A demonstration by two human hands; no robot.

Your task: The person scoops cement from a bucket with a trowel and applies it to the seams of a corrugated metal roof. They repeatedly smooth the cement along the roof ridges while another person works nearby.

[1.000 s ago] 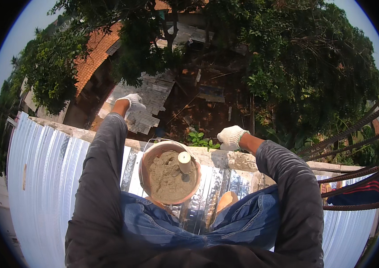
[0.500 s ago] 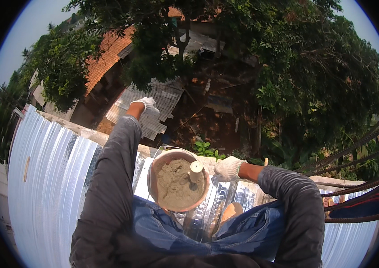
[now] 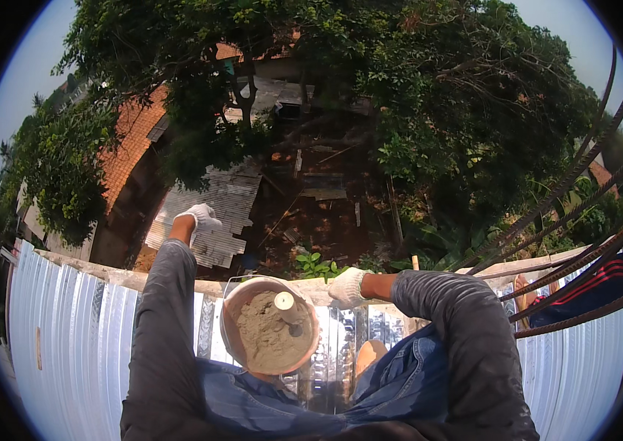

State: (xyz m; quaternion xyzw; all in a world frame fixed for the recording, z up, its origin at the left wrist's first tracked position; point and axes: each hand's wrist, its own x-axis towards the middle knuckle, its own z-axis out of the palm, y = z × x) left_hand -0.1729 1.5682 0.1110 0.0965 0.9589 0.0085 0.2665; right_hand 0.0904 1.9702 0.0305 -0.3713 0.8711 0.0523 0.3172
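My left hand (image 3: pixel 200 219), in a white knit glove, reaches out past the ledge (image 3: pixel 311 288). Its fingers are curled, and whatever they hold is hidden. My right hand (image 3: pixel 347 287), gloved the same way, is at the ledge just right of the bucket, fingers curled in and mostly out of sight. Between my arms, in front of my knees, a bucket (image 3: pixel 233 334) with a thin wire handle stands nearly full of grey wet mortar (image 3: pixel 264 339). A pale, round-ended tool handle (image 3: pixel 284 300) sticks up from the mortar; its lower end is buried.
Shiny ribbed metal sheeting (image 3: pixel 69 323) lies beneath me along the ledge. Beyond is a drop to a dirt yard, with a corrugated roof (image 3: pixel 212 198) and trees (image 3: pixel 473 125). Bent steel bars (image 3: pixel 583 213) crowd the right, beside another person's dark, red-striped clothing (image 3: pixel 609 283).
The whole view has shifted, so the bucket, ledge and yard now sit lower and farther left. Both hands keep about the same places relative to the bucket.
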